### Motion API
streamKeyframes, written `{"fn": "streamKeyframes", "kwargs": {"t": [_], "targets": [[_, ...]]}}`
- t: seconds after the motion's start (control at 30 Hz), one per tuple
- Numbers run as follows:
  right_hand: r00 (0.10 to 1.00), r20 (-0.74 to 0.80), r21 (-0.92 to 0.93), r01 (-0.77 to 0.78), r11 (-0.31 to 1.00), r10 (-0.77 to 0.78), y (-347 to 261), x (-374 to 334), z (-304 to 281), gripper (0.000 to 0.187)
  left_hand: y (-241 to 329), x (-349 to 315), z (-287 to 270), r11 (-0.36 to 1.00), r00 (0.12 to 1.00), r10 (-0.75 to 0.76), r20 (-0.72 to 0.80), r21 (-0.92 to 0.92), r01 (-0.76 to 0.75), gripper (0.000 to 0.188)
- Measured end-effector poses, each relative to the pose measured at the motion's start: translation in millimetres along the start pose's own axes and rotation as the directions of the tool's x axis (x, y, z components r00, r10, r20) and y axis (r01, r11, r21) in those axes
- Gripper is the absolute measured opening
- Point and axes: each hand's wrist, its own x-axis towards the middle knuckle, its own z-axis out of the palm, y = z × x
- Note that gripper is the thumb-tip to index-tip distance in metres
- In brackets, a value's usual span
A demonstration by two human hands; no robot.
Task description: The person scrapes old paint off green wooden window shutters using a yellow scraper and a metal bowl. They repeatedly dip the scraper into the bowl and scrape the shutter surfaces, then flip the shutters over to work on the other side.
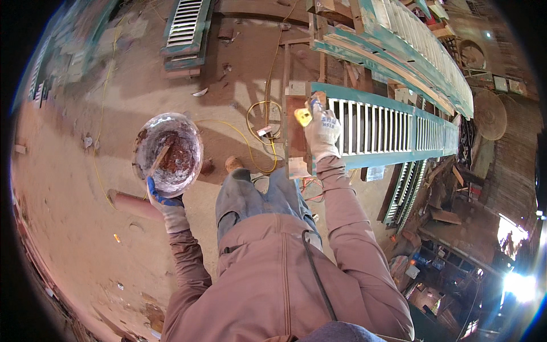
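Note:
My left hand (pixel 168 206), in a white glove with a blue palm, is closed on the near rim of a round, stained metal bowl (pixel 195 153). Reddish-brown paste (pixel 181 161) lies in the bowl, and a wooden stick (pixel 159 158) leans in it toward my fingers. My right hand (pixel 323 134), gloved too, is closed on a small flat yellow tool (pixel 303 117) whose exact kind I cannot make out. It hovers over or rests at the left end of a teal louvered shutter (pixel 373 94) with white slats; contact is unclear. A brown patch (pixel 318 98) marks that corner.
More teal shutters (pixel 399 43) are stacked at the upper right, and another shutter (pixel 185 25) lies at the top. A yellow cord (pixel 249 122) loops over the dusty floor beside my feet. A reddish cylinder (pixel 137 205) lies below the bowl. Clutter fills the right side.

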Motion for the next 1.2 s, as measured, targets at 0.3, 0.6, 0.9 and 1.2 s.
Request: {"fn": "streamKeyframes", "kwargs": {"t": [0.3,0.6,0.9,1.2], "targets": [[0.945,-0.156,0.336,-0.225,0.915,0.289,25.4,-16.0,-8.0,0.024,8.8,-10.2,22.3,0.998,0.995,0.068,0.071,-0.019,-0.067,0.052],[0.940,-0.154,0.293,-0.250,0.923,0.304,50.5,16.4,13.9,0.031,3.5,-20.4,16.3,0.992,0.994,0.104,0.011,0.076,-0.105,0.060],[0.986,-0.013,0.271,-0.155,0.950,0.165,27.6,8.1,-14.9,0.023,3.5,-26.7,12.7,1.000,0.998,-0.013,0.054,-0.001,0.013,0.053],[0.986,-0.169,0.502,0.072,0.862,0.016,59.8,-31.6,-14.0,0.025,0.3,-56.8,56.4,0.998,0.972,-0.009,0.235,-0.053,0.022,0.056]]}}
